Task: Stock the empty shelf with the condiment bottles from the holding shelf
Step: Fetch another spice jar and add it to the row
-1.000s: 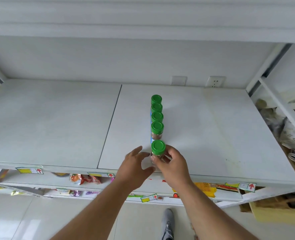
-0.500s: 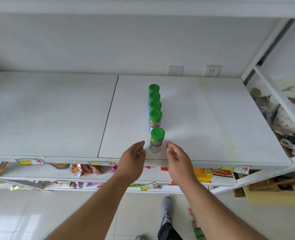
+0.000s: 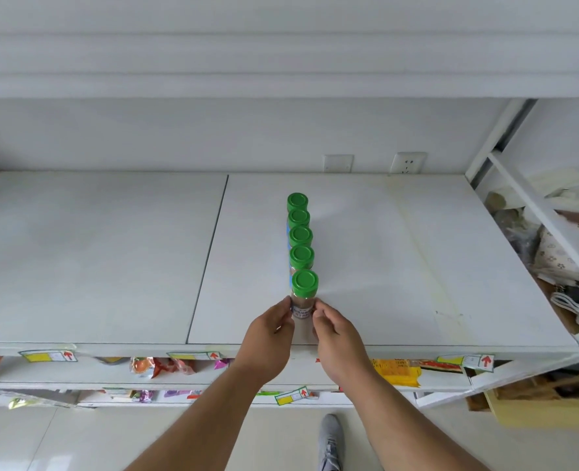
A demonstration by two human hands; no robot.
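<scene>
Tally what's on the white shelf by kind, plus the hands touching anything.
Green-capped condiment bottles, standing in one front-to-back row on the white shelf: 5
Hands on the front bottle: 2, the left hand and the right hand, fingers pinching its lower body from either side
Total: 5 bottles, 2 hands

2 wall sockets (image 3: 407,162) behind — snack packets (image 3: 152,366) below, cluttered side rack (image 3: 553,253), grey shoe (image 3: 329,440).
</scene>
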